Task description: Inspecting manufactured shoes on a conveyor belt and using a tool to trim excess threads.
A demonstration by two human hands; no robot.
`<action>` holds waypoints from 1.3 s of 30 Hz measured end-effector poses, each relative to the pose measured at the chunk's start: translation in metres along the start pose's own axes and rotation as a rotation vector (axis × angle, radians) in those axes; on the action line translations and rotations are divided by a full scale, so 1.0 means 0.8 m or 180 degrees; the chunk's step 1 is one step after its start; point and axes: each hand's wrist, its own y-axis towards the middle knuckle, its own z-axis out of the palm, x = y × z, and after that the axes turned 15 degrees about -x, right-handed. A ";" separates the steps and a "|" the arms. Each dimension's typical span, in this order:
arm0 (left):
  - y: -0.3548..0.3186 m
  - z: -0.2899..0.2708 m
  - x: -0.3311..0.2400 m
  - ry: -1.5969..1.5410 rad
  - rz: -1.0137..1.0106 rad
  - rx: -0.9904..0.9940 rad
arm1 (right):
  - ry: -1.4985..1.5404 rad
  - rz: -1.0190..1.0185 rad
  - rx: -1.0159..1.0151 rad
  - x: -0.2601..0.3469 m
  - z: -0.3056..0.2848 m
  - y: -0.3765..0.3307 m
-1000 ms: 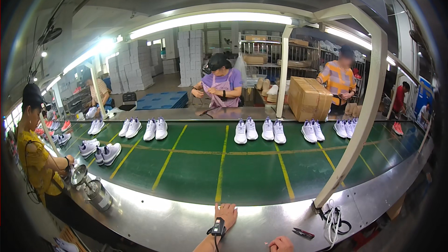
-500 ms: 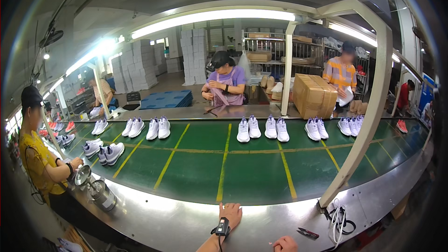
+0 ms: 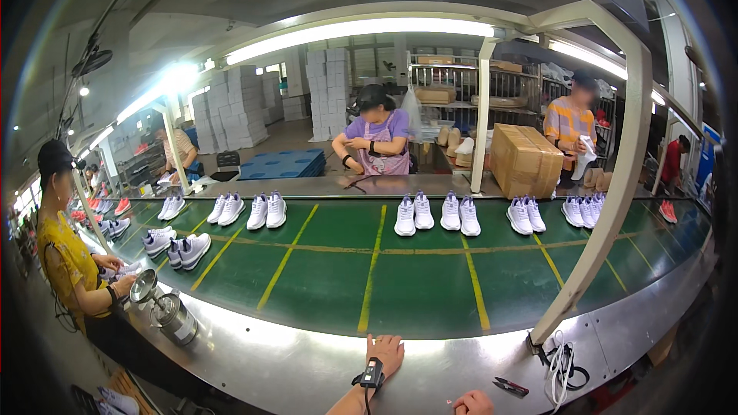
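Resting on the shiny metal bench [image 3: 269,365], the left hand [image 3: 384,353] has its back up and its fingers reaching to the far edge, where the green belt [image 3: 323,300] starts. It is open and holds nothing that I can see. A small black box [image 3: 372,373] is strapped to its wrist. The right hand [image 3: 473,403] is by the near edge, with its fingers bent. The bottom of the picture cuts it off, so I cannot tell if it grips anything.

Just to the right of that hand, and apart from it, lie small snips [image 3: 510,387]. They are black with some red, long and thin. They lie flat on the bench, close to the near edge. Their long way runs on a slant, from the far left down to the near right. The thinner end seems to point left and a bit toward the belt, but they are too small to be sure.

To the right of the snips is a loose white cord [image 3: 560,373], with a black loop [image 3: 577,378] beside it. A metal can [image 3: 178,323] stands near the bench's left end. White shoes [image 3: 460,215] sit in pairs on the belt.
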 end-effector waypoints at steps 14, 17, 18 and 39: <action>-0.001 -0.001 0.001 0.0002 0.0031 -0.0061 | -0.0033 -0.0022 -0.0151 0.006 0.001 -0.001; -0.002 0.000 0.004 0.0043 0.0036 -0.0039 | -0.0107 -0.0050 -0.0112 0.007 0.000 -0.002; -0.003 0.000 0.004 0.0050 0.0043 -0.0054 | -0.0134 -0.0037 -0.0062 0.007 0.000 -0.003; -0.003 -0.006 0.005 -0.0058 0.0070 -0.0237 | -0.0113 -0.0005 -0.0027 0.013 -0.001 -0.005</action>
